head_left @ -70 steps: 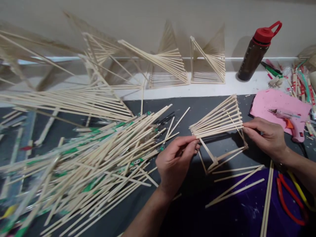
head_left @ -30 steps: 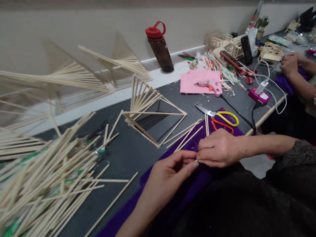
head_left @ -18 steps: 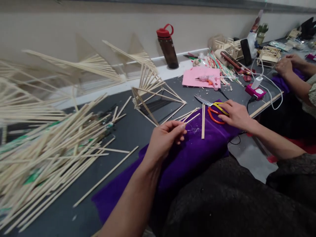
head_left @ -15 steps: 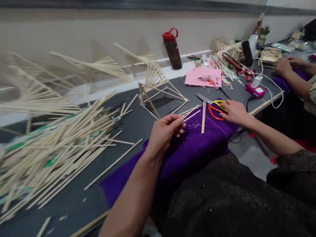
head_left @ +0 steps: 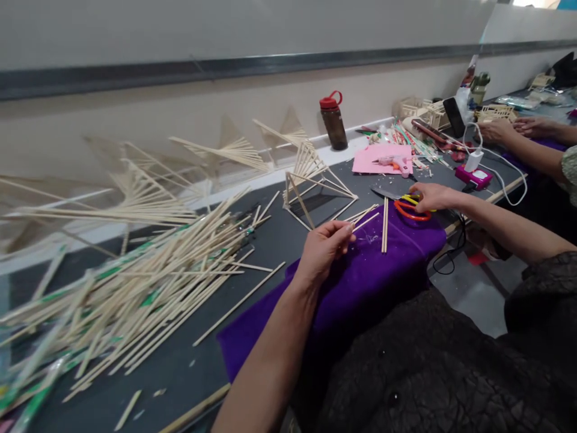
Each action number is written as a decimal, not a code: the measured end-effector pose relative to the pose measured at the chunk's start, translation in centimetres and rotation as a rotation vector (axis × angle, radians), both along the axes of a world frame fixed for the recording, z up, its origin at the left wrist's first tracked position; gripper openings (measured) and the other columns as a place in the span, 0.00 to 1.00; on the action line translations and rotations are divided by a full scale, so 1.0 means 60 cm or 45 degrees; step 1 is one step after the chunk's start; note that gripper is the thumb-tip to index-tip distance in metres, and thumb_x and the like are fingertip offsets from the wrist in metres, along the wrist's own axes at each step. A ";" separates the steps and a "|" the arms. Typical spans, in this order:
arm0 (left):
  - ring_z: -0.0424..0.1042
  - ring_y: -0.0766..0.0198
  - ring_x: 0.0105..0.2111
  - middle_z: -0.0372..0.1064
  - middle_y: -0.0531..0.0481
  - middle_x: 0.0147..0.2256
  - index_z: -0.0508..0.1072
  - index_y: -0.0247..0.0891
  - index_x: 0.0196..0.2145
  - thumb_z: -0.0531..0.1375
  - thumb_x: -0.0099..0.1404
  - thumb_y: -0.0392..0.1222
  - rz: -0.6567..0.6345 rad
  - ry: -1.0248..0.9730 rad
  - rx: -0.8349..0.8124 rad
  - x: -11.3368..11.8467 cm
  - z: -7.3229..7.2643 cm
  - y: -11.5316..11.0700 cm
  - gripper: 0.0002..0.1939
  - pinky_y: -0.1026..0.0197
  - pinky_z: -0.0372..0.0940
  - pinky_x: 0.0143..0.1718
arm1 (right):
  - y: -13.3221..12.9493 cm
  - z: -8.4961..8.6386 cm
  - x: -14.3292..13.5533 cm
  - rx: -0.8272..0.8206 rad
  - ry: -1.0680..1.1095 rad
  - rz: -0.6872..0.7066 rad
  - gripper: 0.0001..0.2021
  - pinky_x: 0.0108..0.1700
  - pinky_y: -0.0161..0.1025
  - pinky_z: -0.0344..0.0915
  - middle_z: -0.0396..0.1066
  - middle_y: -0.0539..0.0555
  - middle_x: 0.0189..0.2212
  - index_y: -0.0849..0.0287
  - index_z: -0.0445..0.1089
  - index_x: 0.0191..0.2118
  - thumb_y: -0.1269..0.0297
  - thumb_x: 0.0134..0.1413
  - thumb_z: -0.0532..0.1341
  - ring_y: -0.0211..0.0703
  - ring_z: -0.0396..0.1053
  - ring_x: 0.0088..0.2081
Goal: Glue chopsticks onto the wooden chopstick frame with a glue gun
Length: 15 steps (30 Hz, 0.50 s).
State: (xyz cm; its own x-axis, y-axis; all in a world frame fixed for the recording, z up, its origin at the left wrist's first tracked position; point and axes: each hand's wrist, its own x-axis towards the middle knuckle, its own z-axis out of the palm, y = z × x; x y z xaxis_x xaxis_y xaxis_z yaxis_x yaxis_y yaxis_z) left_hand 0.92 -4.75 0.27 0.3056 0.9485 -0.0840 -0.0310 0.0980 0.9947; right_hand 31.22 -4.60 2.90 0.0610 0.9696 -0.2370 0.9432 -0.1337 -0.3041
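Between thumb and fingers, my left hand (head_left: 328, 248) pinches a thin wooden stick (head_left: 366, 222) above the purple cloth (head_left: 360, 282). My right hand (head_left: 430, 198) rests on the scissors (head_left: 412, 210), which have red and yellow handles, its fingers curled at the loops. The blades are partly apart and point left. Two sticks (head_left: 384, 225) lie side by side on the cloth, just left of the handles. Behind my left hand stands an open frame of glued sticks (head_left: 311, 180).
A large heap of sticks (head_left: 171, 288) covers the left of the table. Fan-shaped stick models (head_left: 139, 201) lean by the wall. A red-lidded bottle (head_left: 333, 123), a glue gun (head_left: 394, 163) on pink paper, and a purple power adapter (head_left: 473, 177) stand behind. Another person's hands (head_left: 505, 129) work at far right.
The view has tilted up and shifted left, so the table's things appear lower and further right. My right hand's fingers are now more bent over the scissor handles. My left hand still holds its stick.
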 end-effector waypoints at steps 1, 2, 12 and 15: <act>0.58 0.74 0.14 0.71 0.52 0.20 0.75 0.35 0.28 0.72 0.46 0.50 0.002 -0.001 -0.008 -0.001 0.001 0.000 0.18 0.70 0.45 0.14 | 0.000 0.000 0.006 0.011 0.173 -0.050 0.33 0.39 0.37 0.66 0.75 0.60 0.46 0.62 0.65 0.59 0.61 0.43 0.64 0.50 0.74 0.43; 0.58 0.74 0.14 0.71 0.52 0.20 0.75 0.35 0.27 0.72 0.46 0.50 0.003 -0.005 -0.011 -0.002 0.002 0.000 0.18 0.70 0.46 0.14 | -0.002 0.000 0.012 0.027 0.363 -0.110 0.33 0.37 0.37 0.66 0.76 0.59 0.43 0.62 0.65 0.58 0.62 0.43 0.64 0.48 0.74 0.39; 0.60 0.74 0.15 0.70 0.54 0.20 0.74 0.36 0.28 0.72 0.43 0.50 0.112 -0.142 -0.020 -0.012 0.019 -0.001 0.19 0.71 0.48 0.15 | -0.059 -0.016 -0.044 0.355 1.811 0.069 0.37 0.34 0.37 0.69 0.74 0.49 0.37 0.52 0.64 0.54 0.64 0.32 0.73 0.39 0.73 0.33; 0.60 0.74 0.15 0.70 0.54 0.19 0.74 0.36 0.28 0.72 0.43 0.50 0.169 -0.216 0.003 -0.019 0.025 -0.001 0.19 0.71 0.49 0.15 | -0.059 -0.018 -0.093 0.386 1.923 0.211 0.32 0.29 0.34 0.66 0.70 0.47 0.36 0.52 0.65 0.51 0.60 0.36 0.73 0.34 0.67 0.27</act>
State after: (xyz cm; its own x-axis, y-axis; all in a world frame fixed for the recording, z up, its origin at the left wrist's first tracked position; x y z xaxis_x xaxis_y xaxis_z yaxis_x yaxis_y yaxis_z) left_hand -0.21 -4.81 1.74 0.1878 0.9814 -0.0398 -0.2104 0.0797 0.9744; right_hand 25.64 -8.16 1.84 -0.1550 0.9625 0.2225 -0.2575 0.1781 -0.9497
